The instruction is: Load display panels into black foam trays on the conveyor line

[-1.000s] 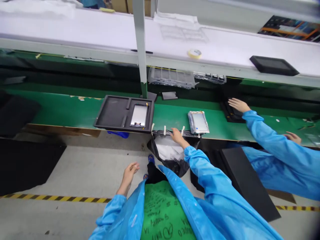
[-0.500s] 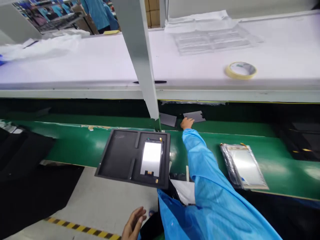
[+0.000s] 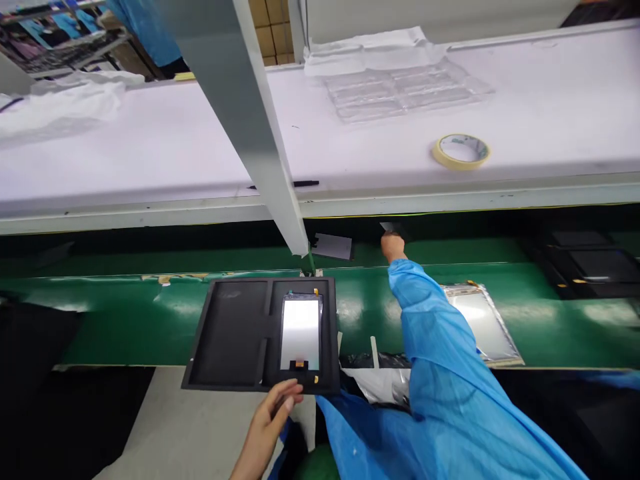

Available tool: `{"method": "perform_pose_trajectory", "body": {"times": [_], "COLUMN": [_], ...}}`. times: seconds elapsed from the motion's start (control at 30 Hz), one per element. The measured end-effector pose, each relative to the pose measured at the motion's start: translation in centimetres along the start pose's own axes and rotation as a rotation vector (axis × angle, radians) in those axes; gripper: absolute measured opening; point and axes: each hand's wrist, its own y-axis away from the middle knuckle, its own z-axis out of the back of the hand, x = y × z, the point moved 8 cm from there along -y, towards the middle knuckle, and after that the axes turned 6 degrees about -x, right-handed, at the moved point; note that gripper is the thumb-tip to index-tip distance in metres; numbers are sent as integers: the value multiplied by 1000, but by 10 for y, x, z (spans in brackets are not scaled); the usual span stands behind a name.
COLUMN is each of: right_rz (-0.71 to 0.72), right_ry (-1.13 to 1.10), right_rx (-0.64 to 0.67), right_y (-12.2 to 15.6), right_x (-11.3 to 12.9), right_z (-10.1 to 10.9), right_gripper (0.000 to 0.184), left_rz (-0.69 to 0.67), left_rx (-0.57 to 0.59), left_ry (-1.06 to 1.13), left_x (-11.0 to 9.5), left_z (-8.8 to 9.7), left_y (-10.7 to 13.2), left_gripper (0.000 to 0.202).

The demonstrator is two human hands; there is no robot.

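Note:
My right hand [image 3: 393, 247], in a blue sleeve, reaches under the shelf with its fingers closed on a thin grey panel [image 3: 389, 227]. Most of that panel is hidden or in shadow. A second grey panel [image 3: 333, 246] lies on the green surface to its left. My left hand [image 3: 275, 413] is at the near edge of a black tray [image 3: 227, 327], fingers loosely stretched, fingertips at the rim. In the tray's right compartment lies a display panel [image 3: 301, 327] with a bright face and small orange tabs; the left compartment holds nothing.
A stack of wrapped display panels [image 3: 483, 323] lies right of my sleeve, with black trays [image 3: 590, 263] farther right. A white post [image 3: 250, 113] slants before the shelf. On the shelf are a tape roll [image 3: 461, 152], a clear plastic tray [image 3: 405, 90] and a black pen [image 3: 306, 183].
My right hand has closed on the right grey panel, which now shows smaller and tilted. My left hand has risen to the black tray's near edge. The whole view has shifted.

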Motion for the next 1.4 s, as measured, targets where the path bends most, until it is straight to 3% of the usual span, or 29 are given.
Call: {"method": "perform_pose_trajectory", "body": {"times": [0.07, 0.13, 0.3, 0.4, 0.5, 0.57, 0.6, 0.67, 0.73, 0.83, 0.93, 1.03, 1.17, 1.27, 1.4], "right_rz": [8, 125, 629, 815, 955, 981, 944, 758, 531, 316, 304, 363, 409, 460, 451], "right_ry": [-44, -114, -395, -539, -646, -718, -748, -765, -694, -440, -199, -30, 65, 152, 172], "right_rx": [-91, -211, -609, -573, -310, -131, -82, -82, -88, 50, 177, 182, 155, 94, 22], "right_y": [30, 84, 298, 397, 428, 407, 382, 311, 229, 121, 57, 27, 14, 13, 17], "right_x": [-21, -25, 8, 29, 39, 35, 31, 22, 23, 54, 98, 128, 132, 117, 81], "right_z": [27, 47, 78, 86, 96, 97, 95, 80, 52, -3, -43, -68, -77, -59, -9], "right_gripper": [49, 50, 62, 66, 62, 58, 55, 48, 47, 58, 67, 65, 60, 54, 49], "left_rz": [20, 75, 331, 342, 310, 286, 277, 263, 236, 190, 170, 152, 148, 152, 128], "left_rx": [100, 225, 523, 526, 351, 263, 236, 189, 121, -29, -150, -189, -225, -236, -186], "left_ry": [98, 257, 553, 583, 524, 490, 476, 434, 388, 353, 360, 430, 515, 516, 489], "left_x": [-18, -36, -74, -81, -68, -58, -53, -46, -41, -39, -39, -40, -36, -31, -33], "left_z": [-20, -47, -136, -170, -161, -139, -126, -99, -74, -41, -20, -7, 6, 7, 1], "left_y": [-11, -26, -55, -59, -55, -48, -43, -35, -28, -18, -9, -6, -1, 4, 9], "left_gripper": [55, 56, 60, 51, 47, 51, 52, 53, 57, 65, 64, 64, 73, 76, 69]}}
